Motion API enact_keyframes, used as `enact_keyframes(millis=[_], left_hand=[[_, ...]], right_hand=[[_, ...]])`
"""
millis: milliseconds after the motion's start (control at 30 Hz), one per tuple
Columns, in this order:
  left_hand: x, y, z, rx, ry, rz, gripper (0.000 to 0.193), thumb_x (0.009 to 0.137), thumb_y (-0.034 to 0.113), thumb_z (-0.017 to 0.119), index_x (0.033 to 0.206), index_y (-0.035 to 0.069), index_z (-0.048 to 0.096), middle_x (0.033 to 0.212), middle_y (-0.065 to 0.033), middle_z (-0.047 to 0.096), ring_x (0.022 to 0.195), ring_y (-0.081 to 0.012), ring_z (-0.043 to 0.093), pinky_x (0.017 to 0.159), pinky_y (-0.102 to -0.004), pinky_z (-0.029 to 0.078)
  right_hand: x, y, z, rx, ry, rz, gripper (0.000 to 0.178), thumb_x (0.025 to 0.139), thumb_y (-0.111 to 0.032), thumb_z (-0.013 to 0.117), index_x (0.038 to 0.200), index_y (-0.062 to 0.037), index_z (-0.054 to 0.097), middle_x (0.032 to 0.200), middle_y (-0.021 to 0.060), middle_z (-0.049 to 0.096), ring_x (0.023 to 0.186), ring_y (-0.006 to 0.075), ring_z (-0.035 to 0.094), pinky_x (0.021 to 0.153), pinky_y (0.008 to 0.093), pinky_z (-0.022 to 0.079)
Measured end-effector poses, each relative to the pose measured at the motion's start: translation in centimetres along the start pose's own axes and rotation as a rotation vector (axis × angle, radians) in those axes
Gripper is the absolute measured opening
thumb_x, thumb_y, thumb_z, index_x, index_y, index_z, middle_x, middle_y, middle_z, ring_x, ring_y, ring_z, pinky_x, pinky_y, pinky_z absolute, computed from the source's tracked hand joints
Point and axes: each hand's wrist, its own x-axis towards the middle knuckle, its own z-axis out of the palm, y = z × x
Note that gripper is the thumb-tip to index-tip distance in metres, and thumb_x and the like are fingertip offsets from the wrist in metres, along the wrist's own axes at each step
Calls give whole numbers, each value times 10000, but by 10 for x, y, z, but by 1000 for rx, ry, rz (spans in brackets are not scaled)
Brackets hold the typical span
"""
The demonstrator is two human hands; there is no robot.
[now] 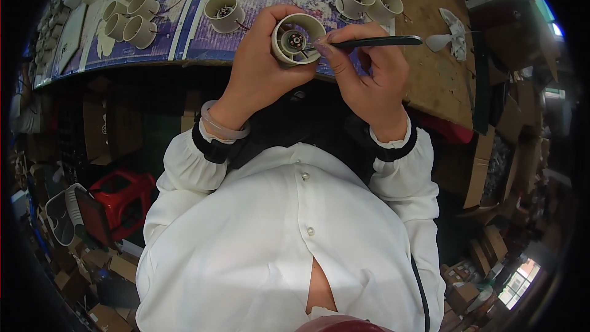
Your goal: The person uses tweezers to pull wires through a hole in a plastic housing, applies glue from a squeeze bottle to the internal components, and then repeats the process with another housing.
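My left hand [258, 58] is wrapped around a cream plastic cylindrical housing [307, 23], holding it with its open mouth turned up toward me. Inside sits a round dark core [295, 40] with small metal parts, probably a motor. Between the thumb and fingers of my right hand [375, 74] is a pair of black tweezers [387, 41]. Their tip reaches into the housing beside the core; the exact contact point is too small to make out. Just beyond my left hand, a similar housing [222, 13] stands on the table with a thin wire coming out.
More cream housings with wires stand across the worktable [212, 49], grouped at the far left [140, 31] and far right [356, 0]. A white spoon-like item [437, 42] and a crumpled white cloth [453, 31] lie on the right. Below left is a red plastic stool [123, 200].
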Motion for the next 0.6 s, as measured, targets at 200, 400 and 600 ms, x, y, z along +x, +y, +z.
enact_keyframes(millis=[200,400,600], left_hand=[[0,-2,-1,-4,-4,0,570,660,83,781,1152,54,495,1045,-63,606,955,-162,618,827,-272,491],[0,-4,-3,-10,-12,14,573,662,78,777,1158,52,493,1053,-67,599,958,-163,616,833,-272,489],[-1,-5,-4,-15,-18,1,578,662,77,777,1163,50,491,1059,-69,596,964,-164,612,837,-272,487]], right_hand=[[1,2,0,10,-6,-15,148,819,-7,717,931,-8,621,838,25,642,619,29,469,531,167,340],[0,2,1,35,-7,5,143,821,-4,713,927,-8,618,839,28,643,627,32,471,538,168,344],[0,4,2,50,9,-8,140,820,0,713,920,-8,615,842,35,645,639,37,481,546,167,352]])
